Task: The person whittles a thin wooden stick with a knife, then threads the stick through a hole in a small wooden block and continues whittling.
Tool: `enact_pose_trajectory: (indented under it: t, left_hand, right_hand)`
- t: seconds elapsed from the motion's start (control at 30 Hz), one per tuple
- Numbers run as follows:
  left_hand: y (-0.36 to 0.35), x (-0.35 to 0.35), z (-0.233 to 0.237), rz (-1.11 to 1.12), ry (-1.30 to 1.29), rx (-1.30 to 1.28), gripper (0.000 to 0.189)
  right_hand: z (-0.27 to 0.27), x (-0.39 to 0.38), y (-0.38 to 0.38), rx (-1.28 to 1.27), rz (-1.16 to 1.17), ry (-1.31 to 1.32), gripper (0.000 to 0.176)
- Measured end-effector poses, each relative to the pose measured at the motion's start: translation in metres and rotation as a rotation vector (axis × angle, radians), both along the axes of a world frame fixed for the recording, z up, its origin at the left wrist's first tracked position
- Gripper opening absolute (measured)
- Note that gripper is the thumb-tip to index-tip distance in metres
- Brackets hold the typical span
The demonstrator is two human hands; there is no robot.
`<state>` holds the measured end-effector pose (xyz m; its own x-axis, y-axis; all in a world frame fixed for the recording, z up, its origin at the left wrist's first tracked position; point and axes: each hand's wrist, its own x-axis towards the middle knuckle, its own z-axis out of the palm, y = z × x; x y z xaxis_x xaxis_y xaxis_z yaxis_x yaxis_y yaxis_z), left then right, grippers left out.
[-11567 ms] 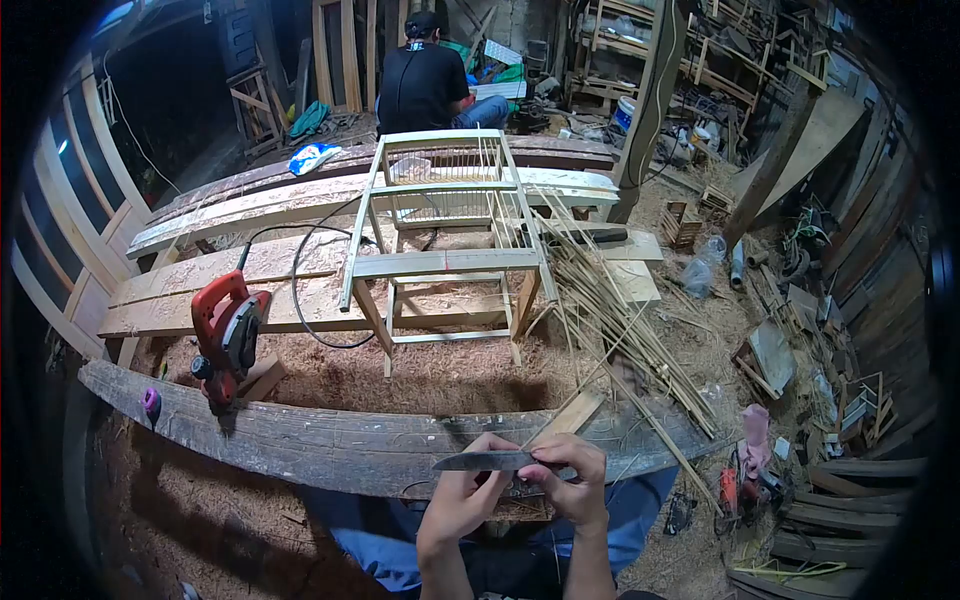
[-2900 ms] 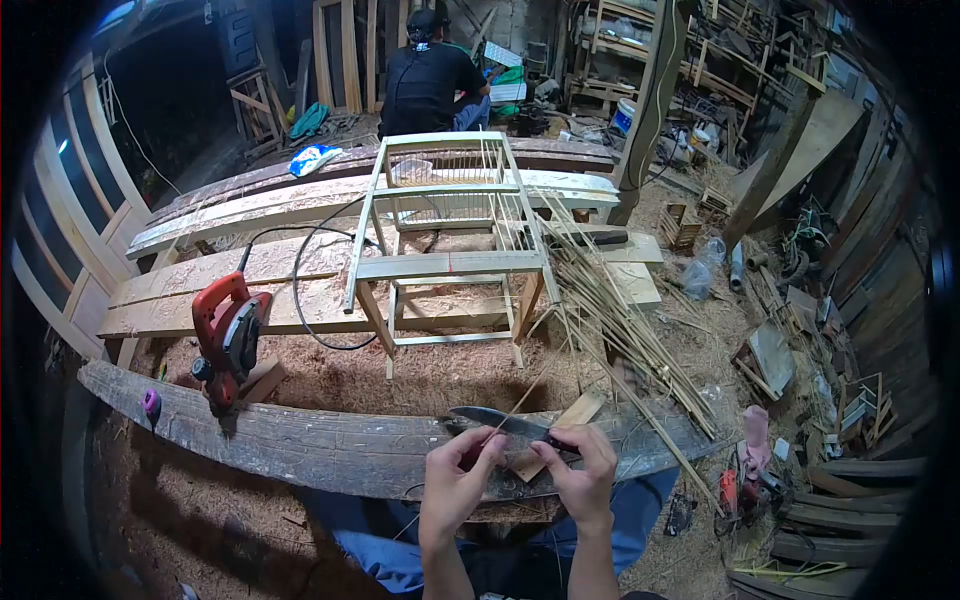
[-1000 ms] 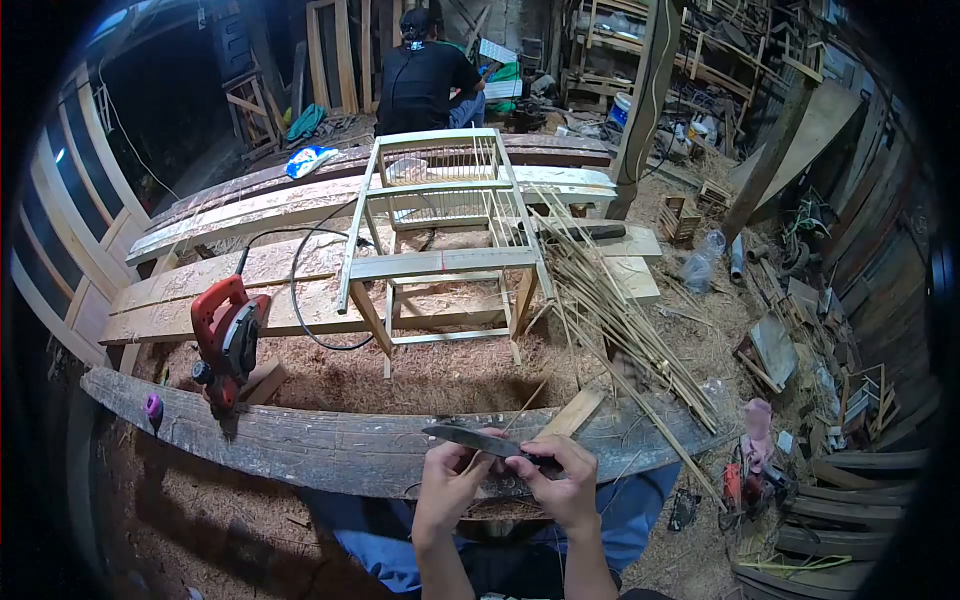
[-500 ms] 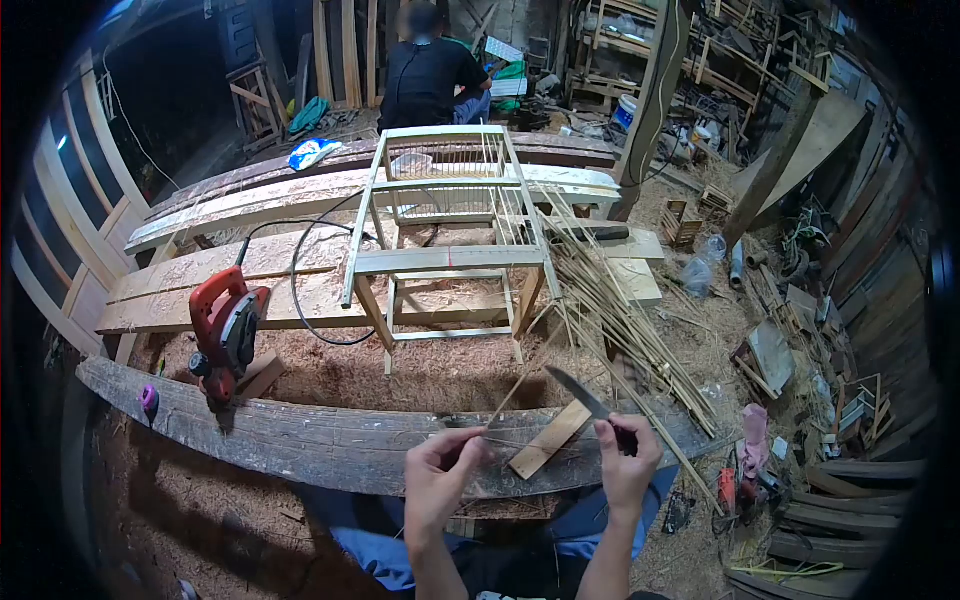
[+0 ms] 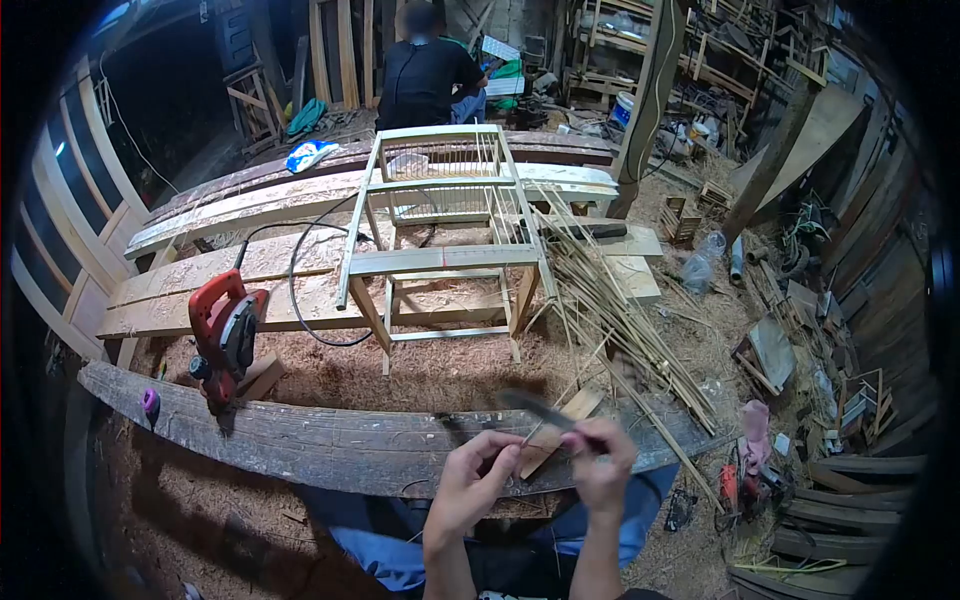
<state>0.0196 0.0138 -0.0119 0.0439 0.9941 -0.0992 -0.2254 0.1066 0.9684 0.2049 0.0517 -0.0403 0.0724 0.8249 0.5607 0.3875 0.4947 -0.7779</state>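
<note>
Between thumb and fingers, my left hand (image 5: 474,487) pinches a thin bamboo strip (image 5: 529,436) that slants up and away to the right. My right hand (image 5: 602,458) is closed around a knife (image 5: 541,408), its blade pointing left, slightly blurred, and crossing over the strip in this view. Under the blade, a short flat wooden piece (image 5: 583,405) lies on the weathered plank (image 5: 330,447) in front of me. Beyond the plank stands a light wooden frame (image 5: 445,259) with thin bars set in its far part.
A red electric planer (image 5: 222,335) rests at the plank's left, beside a purple roll (image 5: 150,402). A bundle of bamboo strips (image 5: 625,310) leans right of the frame. A person (image 5: 425,80) sits at the back, facing away. Shavings cover the floor.
My left hand has moved right with the strip. My right hand has shifted left and turned, swinging the blade leftward over the strip, so both hands are closer together.
</note>
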Motion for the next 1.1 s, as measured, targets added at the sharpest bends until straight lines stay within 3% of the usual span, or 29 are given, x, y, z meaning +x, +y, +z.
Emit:
enact_pose_trajectory:
  t: [0.07, 0.2, 0.37, 0.6, 0.67, 0.73, 0.8, 0.9, 1.0, 1.1]
  left_hand:
    - [-0.003, -0.003, 0.003, 0.02, -0.044, 0.005, 0.016]
    - [0.001, -0.004, 0.006, 0.016, -0.021, -0.078, 0.018]
    - [0.001, 0.009, -0.01, 0.096, 0.117, 0.076, 0.009]
    - [0.0, 0.018, -0.005, 0.159, 0.116, 0.041, 0.01]
    - [-0.003, 0.01, 0.007, 0.159, 0.226, 0.014, 0.012]
    - [-0.007, 0.0, 0.007, 0.168, 0.153, 0.047, 0.016]
    - [-0.01, -0.006, 0.015, 0.18, 0.119, -0.016, 0.016]
    - [-0.004, 0.004, 0.007, 0.116, 0.092, -0.068, 0.017]
    - [-0.003, 0.011, -0.002, 0.056, 0.046, -0.08, 0.017]
    - [-0.001, 0.008, 0.006, 0.043, 0.009, -0.003, 0.017]
  right_hand:
    - [0.002, 0.015, 0.003, -0.012, -0.165, 0.066, 0.021]
    - [0.005, 0.012, -0.007, -0.062, 0.032, 0.015, 0.018]
    - [0.002, -0.016, -0.008, -0.067, 0.17, 0.061, 0.022]
    - [-0.002, -0.005, -0.002, 0.034, 0.083, -0.052, 0.021]
    - [-0.009, 0.007, 0.003, -0.029, -0.116, 0.021, 0.018]
    - [-0.008, 0.024, 0.007, -0.096, -0.183, 0.149, 0.016]
    - [-0.001, 0.029, 0.0, -0.05, -0.139, 0.118, 0.018]
    - [-0.001, 0.005, -0.005, 0.008, 0.091, 0.059, 0.02]
    - [-0.001, -0.011, -0.009, -0.076, 0.121, 0.096, 0.021]
    - [-0.001, -0.001, -0.005, -0.083, 0.007, 0.064, 0.02]
